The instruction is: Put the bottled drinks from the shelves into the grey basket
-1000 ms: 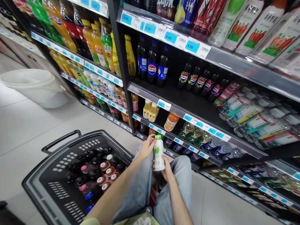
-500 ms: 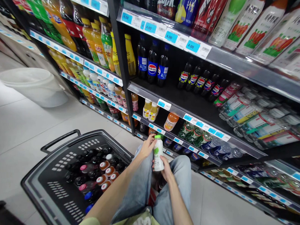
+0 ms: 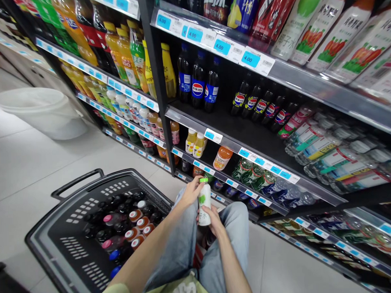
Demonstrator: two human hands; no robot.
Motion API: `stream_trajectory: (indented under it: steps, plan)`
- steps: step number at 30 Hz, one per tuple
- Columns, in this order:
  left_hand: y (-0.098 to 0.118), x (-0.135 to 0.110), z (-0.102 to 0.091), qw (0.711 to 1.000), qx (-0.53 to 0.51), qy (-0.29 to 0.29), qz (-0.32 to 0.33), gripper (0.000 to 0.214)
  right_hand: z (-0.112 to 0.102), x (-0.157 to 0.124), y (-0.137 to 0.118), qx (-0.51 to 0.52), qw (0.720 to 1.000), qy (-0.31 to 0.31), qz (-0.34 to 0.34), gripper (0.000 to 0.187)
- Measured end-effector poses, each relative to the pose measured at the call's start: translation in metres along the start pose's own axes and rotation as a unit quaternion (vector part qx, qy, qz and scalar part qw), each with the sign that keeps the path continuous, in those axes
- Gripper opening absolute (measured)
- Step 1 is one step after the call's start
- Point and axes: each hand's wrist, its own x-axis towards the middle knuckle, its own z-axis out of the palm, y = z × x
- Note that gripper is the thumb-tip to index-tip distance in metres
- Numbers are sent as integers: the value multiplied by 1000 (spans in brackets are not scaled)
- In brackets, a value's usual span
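I hold a small white bottle (image 3: 204,202) with a green cap upright above my knees. My left hand (image 3: 190,192) grips its upper part near the cap. My right hand (image 3: 212,218) is wrapped round its lower part from below. A dark plastic shopping basket (image 3: 71,249) stands on the floor to my left, with several capped bottles (image 3: 130,225) lying in it. I am crouched in front of the drink shelves (image 3: 234,145).
Shelves full of soda, juice and water bottles run along the right and back, with blue price tags on their edges. A white tub (image 3: 42,111) stands on the tiled floor at the left. My jeans-clad knees sit just below the hands.
The bottle and both hands have shifted slightly left and down; the grip is the same. The view has drifted a little.
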Motion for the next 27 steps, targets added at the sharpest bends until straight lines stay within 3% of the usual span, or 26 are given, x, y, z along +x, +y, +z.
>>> stream_trajectory:
  steps: [12,27]
  plan:
    - [4,-1,-1,1000,-15,12,-5,43,-8,-3,-1,24,996,-83,31,69]
    - [-5,0,2,1000,-11,20,9,47,4,-6,-1,-56,998,14,0,75]
